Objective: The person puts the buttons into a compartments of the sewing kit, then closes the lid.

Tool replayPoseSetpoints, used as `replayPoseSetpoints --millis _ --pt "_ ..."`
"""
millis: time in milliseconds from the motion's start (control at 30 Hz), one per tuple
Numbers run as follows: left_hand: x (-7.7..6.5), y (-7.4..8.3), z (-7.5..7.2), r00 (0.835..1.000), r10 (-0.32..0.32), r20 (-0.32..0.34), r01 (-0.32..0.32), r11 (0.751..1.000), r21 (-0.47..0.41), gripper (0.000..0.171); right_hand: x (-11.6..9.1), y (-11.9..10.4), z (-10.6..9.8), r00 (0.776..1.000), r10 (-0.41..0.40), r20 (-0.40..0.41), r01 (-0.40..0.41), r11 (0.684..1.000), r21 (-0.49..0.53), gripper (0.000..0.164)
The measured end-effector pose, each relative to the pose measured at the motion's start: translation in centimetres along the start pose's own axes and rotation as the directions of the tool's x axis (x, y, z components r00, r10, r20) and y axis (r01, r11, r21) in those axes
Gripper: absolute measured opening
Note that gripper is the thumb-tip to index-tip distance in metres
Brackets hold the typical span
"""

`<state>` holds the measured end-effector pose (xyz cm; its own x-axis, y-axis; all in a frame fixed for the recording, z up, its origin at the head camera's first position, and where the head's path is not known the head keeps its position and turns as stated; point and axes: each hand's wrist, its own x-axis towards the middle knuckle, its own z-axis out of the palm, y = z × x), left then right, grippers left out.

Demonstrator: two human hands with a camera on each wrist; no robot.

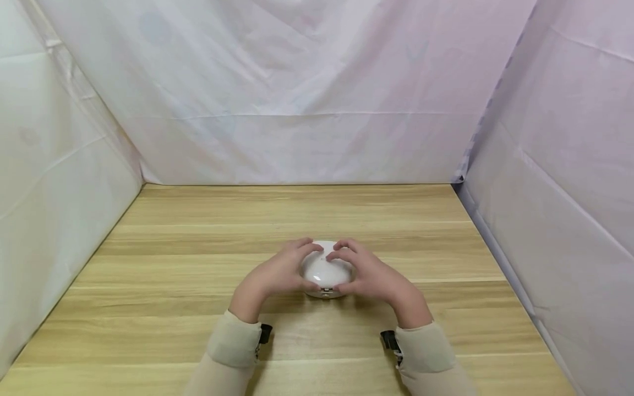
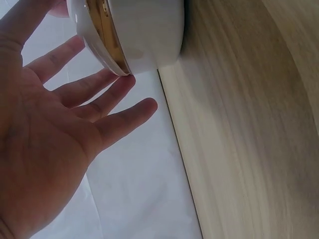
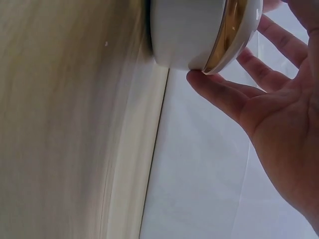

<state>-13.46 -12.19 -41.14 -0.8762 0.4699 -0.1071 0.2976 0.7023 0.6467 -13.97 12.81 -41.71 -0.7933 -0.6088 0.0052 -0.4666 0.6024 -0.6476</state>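
A round white lidded box [image 1: 328, 272], glossy and domed, stands on the wooden table between both hands. A small metal clasp or hinge [image 1: 326, 290] shows on its near side. In the left wrist view a gold band [image 2: 113, 45] runs between lid and body. My left hand [image 1: 282, 272] holds the lid from the left, thumb at the near edge and fingers over the top; its little finger stands off the box. From the right, my right hand [image 1: 373, 275] grips the lid likewise, fingertips at the gold rim [image 3: 230, 35] in the right wrist view.
The wooden table [image 1: 198, 242] reaches back to a pale hanging cloth [image 1: 307, 143]. Similar cloth walls stand at the left [image 1: 59, 165] and right [image 1: 555, 165]. Each sleeve cuff carries a small black wrist camera [image 1: 265, 333].
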Motion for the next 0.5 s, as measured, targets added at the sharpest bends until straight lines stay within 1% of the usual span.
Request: replayPoseSetpoints --millis 133,400,500 --pt "-0.05 0.14 0.11 1.000 -0.011 -0.004 0.011 1.000 0.017 0.080 0.04 -0.11 0.27 1.000 0.000 0.001 0.000 1.000 -0.025 0.051" --pt "-0.09 0.46 0.33 0.999 0.030 -0.025 -0.029 0.998 0.059 0.080 -0.08 -0.25 0.47 1.000 0.006 -0.002 -0.006 0.999 -0.045 0.050" --pt "-0.09 0.49 0.39 0.999 0.036 -0.020 -0.035 0.996 0.079 0.082 -0.11 -0.32 0.48 1.000 0.010 -0.001 -0.010 0.999 -0.046 0.050"
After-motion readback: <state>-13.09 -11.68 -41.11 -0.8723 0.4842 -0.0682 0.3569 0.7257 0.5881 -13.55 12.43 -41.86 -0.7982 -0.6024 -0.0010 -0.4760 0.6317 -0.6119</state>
